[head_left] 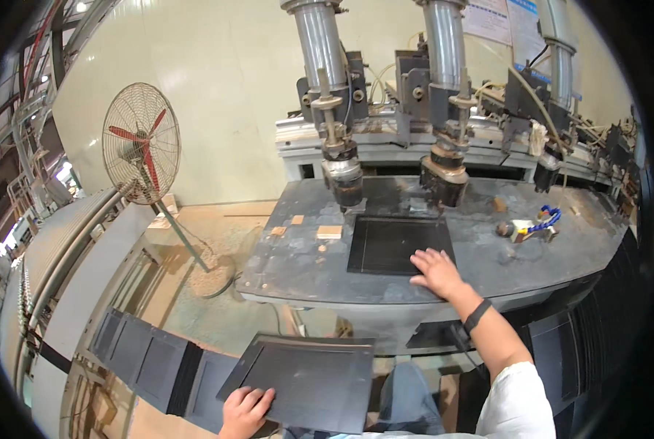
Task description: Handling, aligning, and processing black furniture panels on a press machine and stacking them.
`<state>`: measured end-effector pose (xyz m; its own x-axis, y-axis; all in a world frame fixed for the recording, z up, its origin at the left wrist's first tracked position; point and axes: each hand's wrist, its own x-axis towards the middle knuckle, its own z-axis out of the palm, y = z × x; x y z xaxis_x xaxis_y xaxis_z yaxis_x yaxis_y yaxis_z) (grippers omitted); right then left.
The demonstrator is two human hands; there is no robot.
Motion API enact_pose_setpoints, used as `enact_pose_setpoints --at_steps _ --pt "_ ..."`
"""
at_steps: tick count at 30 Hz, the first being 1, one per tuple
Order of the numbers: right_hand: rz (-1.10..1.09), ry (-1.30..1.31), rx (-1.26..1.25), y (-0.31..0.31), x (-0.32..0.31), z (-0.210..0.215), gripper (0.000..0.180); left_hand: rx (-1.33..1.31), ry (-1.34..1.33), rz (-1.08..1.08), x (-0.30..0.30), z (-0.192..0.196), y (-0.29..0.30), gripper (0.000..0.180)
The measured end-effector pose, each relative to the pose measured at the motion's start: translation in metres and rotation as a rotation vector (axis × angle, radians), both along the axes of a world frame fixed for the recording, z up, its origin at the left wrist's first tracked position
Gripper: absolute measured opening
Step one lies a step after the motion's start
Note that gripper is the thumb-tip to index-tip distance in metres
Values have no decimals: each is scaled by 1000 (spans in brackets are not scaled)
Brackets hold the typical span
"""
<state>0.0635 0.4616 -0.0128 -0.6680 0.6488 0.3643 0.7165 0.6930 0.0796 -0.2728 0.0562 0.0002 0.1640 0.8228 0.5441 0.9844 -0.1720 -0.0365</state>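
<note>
Now | right hand (435,272) flat, open on panel (398,244) | left hand (245,411) gripping second panel (305,380) | risk: fingers near drill heads (345,179) (could get caught).

One head-worn fisheye view looks down, close over the machine table (297,271).

Dark grey panels (308,380), grey machine table (297,267), a red-bladed fan (141,143), seemingly beige wall (224,80).

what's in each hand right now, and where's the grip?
Left hand holds a dark panel by its near left corner. Right hand holds nothing; it lies flat on another dark panel on the machine table.
</note>
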Motion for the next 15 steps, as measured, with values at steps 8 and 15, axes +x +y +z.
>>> enact_pose_setpoints --at_steps 8,15 --pt "117 85 -16 32 -52 0 43 -19 -26 690 -23 -43 -128 39" --pt "48 185 -23 -15 -43 22 53 -273 -29 1017 -43 -111 -100 50"
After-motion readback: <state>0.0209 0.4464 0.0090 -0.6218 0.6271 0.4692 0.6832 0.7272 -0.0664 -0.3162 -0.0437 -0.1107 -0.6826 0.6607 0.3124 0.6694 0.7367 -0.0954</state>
